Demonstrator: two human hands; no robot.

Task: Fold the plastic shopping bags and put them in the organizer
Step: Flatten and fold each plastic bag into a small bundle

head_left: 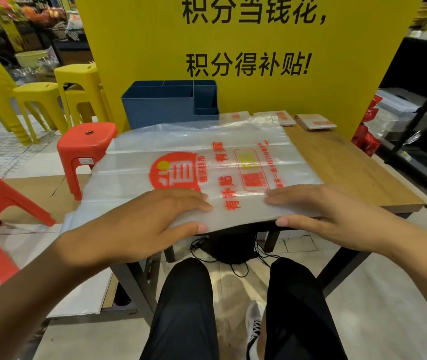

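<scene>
Both hands pinch the near edge of a clear plastic bag point(207, 162) with red print, spread flat on the wooden desk point(347, 162). The left hand point(155, 219) and right hand point(321, 211) each have fingers on top, thumb beneath. Farther back lie three folded bags point(313, 122), right of a blue organizer point(168, 105).

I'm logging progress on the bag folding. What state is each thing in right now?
Plastic bag: spread flat, overhanging the table's left and near edges.
Left hand: pinching the bag's near edge.
Right hand: pinching the bag's near edge.
Organizer: upright, looks empty.
Folded bags: folded, lying beside the organizer.
</scene>
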